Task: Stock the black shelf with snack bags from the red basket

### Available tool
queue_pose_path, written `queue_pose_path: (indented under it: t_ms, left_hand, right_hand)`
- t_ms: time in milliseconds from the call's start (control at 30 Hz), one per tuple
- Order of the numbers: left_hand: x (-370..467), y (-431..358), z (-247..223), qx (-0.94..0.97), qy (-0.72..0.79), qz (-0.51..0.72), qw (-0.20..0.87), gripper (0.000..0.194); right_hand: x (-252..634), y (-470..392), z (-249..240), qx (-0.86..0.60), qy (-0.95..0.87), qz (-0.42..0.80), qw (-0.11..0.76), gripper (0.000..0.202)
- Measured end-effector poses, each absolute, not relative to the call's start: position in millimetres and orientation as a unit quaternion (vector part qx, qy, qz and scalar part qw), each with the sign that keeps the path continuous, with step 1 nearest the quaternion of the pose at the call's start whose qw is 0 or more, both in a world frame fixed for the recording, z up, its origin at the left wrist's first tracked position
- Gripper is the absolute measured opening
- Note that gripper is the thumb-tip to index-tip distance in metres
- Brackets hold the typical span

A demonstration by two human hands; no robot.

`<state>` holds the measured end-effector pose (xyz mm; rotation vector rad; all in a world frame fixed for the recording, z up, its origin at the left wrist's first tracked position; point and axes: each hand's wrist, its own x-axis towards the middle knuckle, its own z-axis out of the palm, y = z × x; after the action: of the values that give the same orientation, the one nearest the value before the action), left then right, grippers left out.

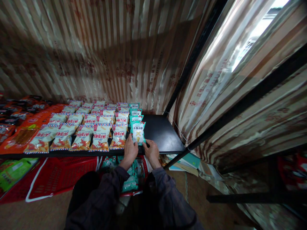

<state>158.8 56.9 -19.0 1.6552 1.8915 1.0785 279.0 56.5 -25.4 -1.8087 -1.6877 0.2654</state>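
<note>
A teal and white snack bag (137,131) lies at the shelf's front edge, at the front of a short column of matching bags (135,112). My left hand (130,148) grips its lower left side, while my right hand (151,151) grips its lower right corner. Left of it stand several rows of white snack bags (100,137) with striped edges. The black shelf (163,132) shows bare to the right of the teal column.
Orange packets (21,137) fill the shelf's left part. Under the shelf are red baskets (64,175), one with teal bags (130,183) between my forearms. Dark metal posts (216,124) slant at the right before striped curtains. Papers and folders (189,161) lie below the shelf's right corner.
</note>
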Motion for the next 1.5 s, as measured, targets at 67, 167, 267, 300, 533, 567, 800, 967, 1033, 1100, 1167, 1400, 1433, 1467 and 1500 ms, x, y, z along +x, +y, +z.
queue_pose_path:
  t_ms: [67, 167, 267, 300, 533, 567, 800, 967, 1033, 1100, 1167, 1400, 1433, 1467, 1500]
  left_hand:
    - [160, 57, -22, 0.594, 0.673, 0.393, 0.2, 0.055]
    - [161, 58, -25, 0.596, 0.667, 0.396, 0.207, 0.057]
    - [162, 58, -26, 0.598, 0.661, 0.399, 0.213, 0.061]
    - [163, 57, -26, 0.599, 0.659, 0.403, 0.213, 0.063]
    - [166, 55, -26, 0.605, 0.641, 0.425, 0.205, 0.066]
    - [167, 54, -26, 0.604, 0.638, 0.43, 0.207, 0.067]
    - [169, 55, -28, 0.592, 0.626, 0.455, 0.224, 0.068]
    - [167, 57, -25, 0.601, 0.629, 0.436, 0.231, 0.067]
    - [166, 57, -25, 0.603, 0.628, 0.434, 0.232, 0.066]
    - [166, 58, -26, 0.605, 0.627, 0.432, 0.231, 0.065]
    - [166, 57, -26, 0.61, 0.627, 0.427, 0.229, 0.065]
    - [166, 55, -26, 0.61, 0.62, 0.444, 0.216, 0.065]
    - [166, 54, -26, 0.613, 0.617, 0.446, 0.214, 0.064]
    - [166, 52, -26, 0.615, 0.614, 0.448, 0.211, 0.063]
    - [166, 51, -27, 0.618, 0.611, 0.449, 0.207, 0.063]
  right_hand:
    - [278, 55, -25, -0.691, -0.644, 0.093, 0.314, 0.028]
    - [278, 53, -24, -0.695, -0.645, 0.082, 0.307, 0.027]
    - [278, 52, -23, -0.698, -0.645, 0.073, 0.3, 0.026]
    - [278, 52, -23, -0.699, -0.646, 0.071, 0.298, 0.026]
    - [278, 53, -25, -0.689, -0.644, 0.1, 0.315, 0.038]
    - [278, 54, -26, -0.683, -0.645, 0.106, 0.326, 0.042]
    - [277, 63, -33, -0.621, -0.636, 0.175, 0.424, 0.059]
    - [276, 76, -28, -0.603, -0.636, 0.23, 0.423, 0.059]
    - [274, 79, -26, -0.604, -0.636, 0.239, 0.416, 0.057]
    - [273, 81, -25, -0.609, -0.635, 0.245, 0.408, 0.056]
    - [273, 82, -24, -0.611, -0.635, 0.25, 0.401, 0.056]
    - [276, 76, -23, -0.618, -0.624, 0.236, 0.415, 0.055]
    - [275, 74, -22, -0.62, -0.622, 0.233, 0.418, 0.055]
    - [275, 71, -22, -0.618, -0.622, 0.228, 0.423, 0.056]
    - [274, 68, -22, -0.615, -0.623, 0.22, 0.431, 0.056]
